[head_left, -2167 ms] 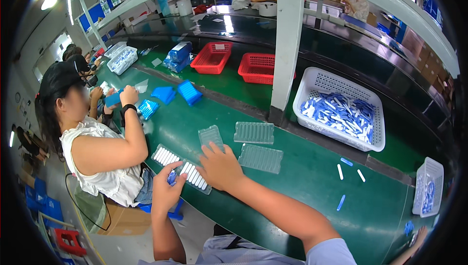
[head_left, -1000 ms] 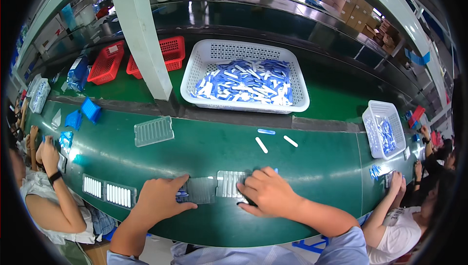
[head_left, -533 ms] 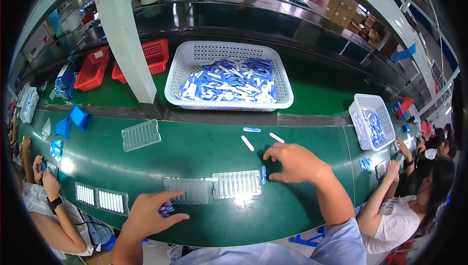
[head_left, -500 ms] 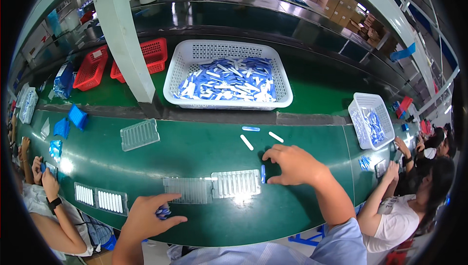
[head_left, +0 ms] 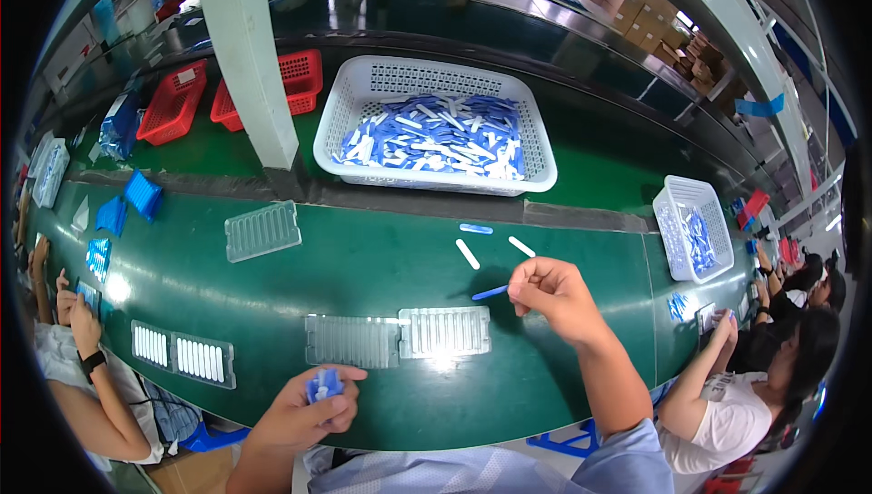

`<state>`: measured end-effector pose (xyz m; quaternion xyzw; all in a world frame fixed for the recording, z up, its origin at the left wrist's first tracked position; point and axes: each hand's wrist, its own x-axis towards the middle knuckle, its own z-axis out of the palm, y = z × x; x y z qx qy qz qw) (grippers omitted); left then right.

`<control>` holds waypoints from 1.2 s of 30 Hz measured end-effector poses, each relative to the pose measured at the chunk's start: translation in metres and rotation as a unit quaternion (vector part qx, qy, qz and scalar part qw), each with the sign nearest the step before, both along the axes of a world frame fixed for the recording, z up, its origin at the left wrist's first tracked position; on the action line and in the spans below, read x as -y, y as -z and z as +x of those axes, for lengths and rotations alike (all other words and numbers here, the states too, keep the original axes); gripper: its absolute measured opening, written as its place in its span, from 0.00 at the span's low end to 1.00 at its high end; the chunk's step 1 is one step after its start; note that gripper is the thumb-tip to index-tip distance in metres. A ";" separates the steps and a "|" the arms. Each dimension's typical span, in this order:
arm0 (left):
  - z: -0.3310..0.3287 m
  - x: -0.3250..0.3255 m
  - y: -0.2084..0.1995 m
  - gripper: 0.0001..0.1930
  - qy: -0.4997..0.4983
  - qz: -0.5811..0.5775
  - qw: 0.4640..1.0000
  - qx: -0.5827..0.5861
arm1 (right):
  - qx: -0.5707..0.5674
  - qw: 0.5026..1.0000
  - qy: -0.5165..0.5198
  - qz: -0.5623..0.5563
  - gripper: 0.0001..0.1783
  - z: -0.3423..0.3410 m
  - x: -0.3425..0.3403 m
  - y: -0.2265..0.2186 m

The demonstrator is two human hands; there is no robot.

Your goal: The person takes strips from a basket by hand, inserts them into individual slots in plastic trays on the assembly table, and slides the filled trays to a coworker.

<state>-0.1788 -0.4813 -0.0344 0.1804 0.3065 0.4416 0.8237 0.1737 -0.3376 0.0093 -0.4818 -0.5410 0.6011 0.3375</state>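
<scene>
My right hand [head_left: 549, 299] pinches one end of a slim blue stick [head_left: 490, 292] above the green table. Closed around a small bunch of blue and white sticks [head_left: 324, 385] is my left hand [head_left: 309, 410], near the table's front edge. Between the hands lies a clear plastic tray in two ribbed halves, the left half [head_left: 352, 341] and the right half [head_left: 445, 331], with no sticks visible in its grooves. Beyond my right hand rest a loose blue stick [head_left: 476, 229] and two white ones, a left [head_left: 468, 254] and a right [head_left: 521, 246].
A large white basket [head_left: 436, 183] heaped with blue and white sticks stands at the back. A filled tray [head_left: 182, 353] and another clear tray [head_left: 263, 232] lie leftward. A pillar [head_left: 241, 67] rises beside red baskets [head_left: 173, 105]. People work at both sides; a smaller white basket [head_left: 695, 226] is rightward.
My right hand has lifted the blue stick from beside the tray's right end. My left hand has turned and closed around its bunch, bringing the sticks' ends into sight. The view has shifted slightly.
</scene>
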 end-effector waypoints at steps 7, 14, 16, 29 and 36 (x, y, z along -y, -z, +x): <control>0.019 0.006 0.010 0.19 0.053 -0.072 0.996 0.024 | -0.204 0.963 -0.025 -0.175 0.03 -0.032 0.001 0.009; 0.027 0.013 0.016 0.19 -0.032 -0.064 0.997 0.014 | -0.068 0.997 -0.030 -0.030 0.05 -0.063 0.010 0.018; 0.024 0.013 0.016 0.18 -0.029 -0.063 0.997 0.016 | 0.293 0.811 -0.112 0.494 0.07 -0.071 0.015 0.012; 0.022 0.002 0.004 0.15 -0.002 -0.044 0.994 -0.096 | 0.301 0.806 -0.271 0.431 0.15 -0.068 0.031 0.020; 0.027 -0.004 0.001 0.11 0.022 0.026 0.977 -0.209 | 0.244 0.833 -0.203 0.453 0.17 -0.072 0.039 0.020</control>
